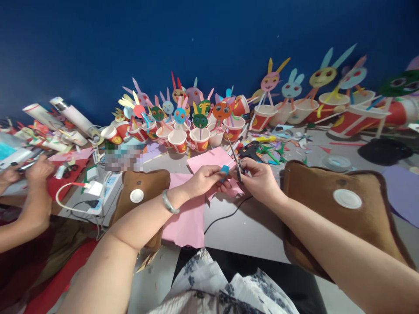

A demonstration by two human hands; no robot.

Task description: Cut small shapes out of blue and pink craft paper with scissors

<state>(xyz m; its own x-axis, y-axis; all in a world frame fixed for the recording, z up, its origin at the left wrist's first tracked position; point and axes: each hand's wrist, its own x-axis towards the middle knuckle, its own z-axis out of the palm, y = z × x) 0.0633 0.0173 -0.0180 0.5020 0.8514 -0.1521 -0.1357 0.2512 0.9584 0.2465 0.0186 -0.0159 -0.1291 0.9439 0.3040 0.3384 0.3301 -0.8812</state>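
Note:
My left hand [207, 179], with a bangle on its wrist, pinches a small piece of blue paper [224, 170]. Close beside it, my right hand [262, 179] is closed around a pair of scissors [238, 164], whose blades point up and away from me. Whether the blades are apart is hard to make out. Both hands are above sheets of pink paper [186, 213] on the grey table [235, 231].
Behind my hands stand several red and white paper cups [200, 139] with paper rabbit faces. Brown cushions [310, 209] flank my arms. Paper scraps [275, 152] litter the table. A power strip [106, 192] lies left, near another person's hands [39, 168].

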